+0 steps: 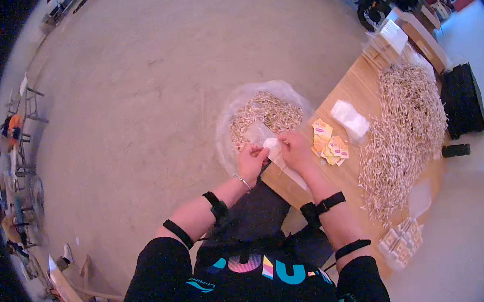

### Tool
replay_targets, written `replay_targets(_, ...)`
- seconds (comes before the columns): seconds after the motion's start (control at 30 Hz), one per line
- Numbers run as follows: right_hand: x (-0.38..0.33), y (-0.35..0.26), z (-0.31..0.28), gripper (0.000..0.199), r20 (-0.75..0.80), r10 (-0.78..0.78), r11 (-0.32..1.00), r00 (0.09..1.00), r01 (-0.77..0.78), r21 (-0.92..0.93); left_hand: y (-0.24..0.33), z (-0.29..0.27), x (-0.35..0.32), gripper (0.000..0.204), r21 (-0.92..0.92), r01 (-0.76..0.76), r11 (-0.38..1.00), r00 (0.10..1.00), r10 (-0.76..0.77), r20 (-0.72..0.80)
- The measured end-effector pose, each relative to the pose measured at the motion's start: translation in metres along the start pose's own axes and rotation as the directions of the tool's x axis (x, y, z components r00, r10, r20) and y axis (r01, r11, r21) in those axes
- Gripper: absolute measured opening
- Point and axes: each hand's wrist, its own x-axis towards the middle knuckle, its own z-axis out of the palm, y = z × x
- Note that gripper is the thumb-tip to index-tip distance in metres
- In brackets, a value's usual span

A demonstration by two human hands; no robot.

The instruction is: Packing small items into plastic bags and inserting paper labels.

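wooden table (358, 92): the broad surface on the right, its near corner reaching in beside the hands; it appears firm enough to steady a wrist.
loose heap: many thin pale sticks (404, 125) piled along the table; each is probably light, stiff and easily snapped, best taken by mid-length.
clear sack (225, 123): open and wide-mouthed, just beyond the hands, with more of the same sticks (266, 104) inside; its film looks soft and likely yields when pulled.
yellow cards (329, 143): a loose, overlapping cluster to the right of the right hand; probably light and slightly stiff, best lifted by an edge.
white sheaf (350, 119): flat, glossy-looking pieces near the cards; likely thin and slippery, best parted at a corner.
left hand (252, 164): thumb and forefinger pinch the near left edge of the white piece.
right hand (298, 153): fingertips drawn together at its right edge; the exact grip is partly hidden.
clear film (257, 132): just beyond the fingertips; whether it joins the white piece cannot be told.
white piece (272, 145): small, roundish, between both hands above the sack's near side; probably light and pliable, best held at opposite edges.
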Motion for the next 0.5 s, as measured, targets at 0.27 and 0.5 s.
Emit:
replay_targets(0.27, 0.003, -0.02, -0.004, 0.013, 0.034, 0.198, 0.965, 0.98, -0.188, -0.184, -0.001, 0.005, -0.004, 0.009, -0.039, 0.016, 0.999, 1.0, -0.016, -0.011)
replay_targets(0.5, 0.002, -0.007, 0.004, 0.007, -0.107, 0.139, 0.984, 0.984, -0.149, -0.093, -0.004, 0.005, -0.008, 0.016, -0.011, -0.028, 1.0, 0.999, 0.029, 0.038)
